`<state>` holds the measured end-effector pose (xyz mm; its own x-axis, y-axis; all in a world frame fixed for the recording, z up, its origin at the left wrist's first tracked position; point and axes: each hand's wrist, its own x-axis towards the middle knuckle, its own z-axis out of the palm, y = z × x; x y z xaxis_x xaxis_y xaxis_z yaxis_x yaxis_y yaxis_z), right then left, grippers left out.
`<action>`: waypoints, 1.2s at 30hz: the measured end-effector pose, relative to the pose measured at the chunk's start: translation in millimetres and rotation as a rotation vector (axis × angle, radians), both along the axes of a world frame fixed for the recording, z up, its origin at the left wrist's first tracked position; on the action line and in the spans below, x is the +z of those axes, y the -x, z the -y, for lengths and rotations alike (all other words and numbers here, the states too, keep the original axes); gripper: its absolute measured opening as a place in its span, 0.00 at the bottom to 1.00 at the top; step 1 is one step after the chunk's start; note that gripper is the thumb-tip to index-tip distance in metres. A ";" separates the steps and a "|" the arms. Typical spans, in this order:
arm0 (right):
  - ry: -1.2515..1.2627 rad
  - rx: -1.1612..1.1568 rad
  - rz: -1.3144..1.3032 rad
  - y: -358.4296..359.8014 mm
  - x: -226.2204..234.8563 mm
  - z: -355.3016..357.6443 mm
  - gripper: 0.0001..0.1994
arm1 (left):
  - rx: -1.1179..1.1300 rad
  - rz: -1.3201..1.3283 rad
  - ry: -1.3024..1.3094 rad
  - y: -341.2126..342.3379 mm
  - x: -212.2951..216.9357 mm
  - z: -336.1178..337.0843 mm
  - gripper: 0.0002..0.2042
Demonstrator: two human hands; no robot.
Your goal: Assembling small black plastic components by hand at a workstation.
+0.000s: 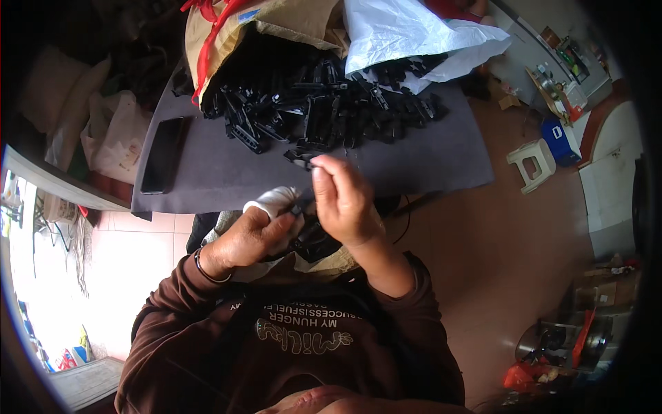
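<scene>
In front of my body, my left hand (258,231) is closed on a small black plastic piece (296,209), its far end hidden by the fingers. White cloth or tape (278,199) wraps fingers of that hand. My right hand (345,200) is raised beside it, thumb and forefinger pinched together. Right at its fingertips shows a small dark plastic part (300,159); whether it is gripped or lies on the table behind cannot be told. Beyond both hands, a heap of black plastic clip-like pieces (310,114) spreads over the grey-covered table (420,159).
A brown paper sack (289,21) with a red ribbon and a white sack (400,34) open onto the heap. A black phone (163,155) lies at the table's left. More black pieces (317,241) sit below my hands. A white stool (531,165) stands on the floor, right.
</scene>
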<state>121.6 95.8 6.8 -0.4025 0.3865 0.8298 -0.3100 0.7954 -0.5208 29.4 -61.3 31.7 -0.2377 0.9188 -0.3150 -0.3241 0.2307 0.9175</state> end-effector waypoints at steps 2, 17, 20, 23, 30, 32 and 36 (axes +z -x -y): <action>0.177 0.125 0.129 -12.6 8.3 -4.5 0.06 | -0.027 -0.182 -0.020 8.9 4.4 -3.1 0.15; 0.564 0.528 0.343 -10.7 2.0 15.9 0.07 | 0.107 -1.016 -0.300 12.2 -0.2 -3.8 0.20; 0.622 0.572 0.414 -12.8 4.7 13.0 0.07 | 0.106 -1.029 -0.275 13.0 -5.0 -4.1 0.21; 0.574 0.562 0.446 -13.1 4.2 10.0 0.06 | 0.101 -1.048 -0.343 13.0 -8.3 -2.8 0.20; -0.037 0.070 0.418 -6.7 2.8 20.3 0.07 | -0.139 -1.050 -0.288 8.2 -0.8 -1.3 0.18; -0.065 0.098 0.393 -5.0 0.0 18.6 0.08 | -0.088 -0.986 -0.352 3.2 -11.6 -0.7 0.18; 0.017 0.186 0.270 -1.0 -15.5 12.8 0.11 | -0.073 -0.835 -0.352 -5.3 -11.0 0.3 0.17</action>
<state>122.6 83.1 -8.6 -0.6721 0.2989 0.6775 -0.2979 0.7285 -0.6169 34.8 -61.7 20.7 -0.1998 0.9511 0.2355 0.4821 -0.1138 0.8687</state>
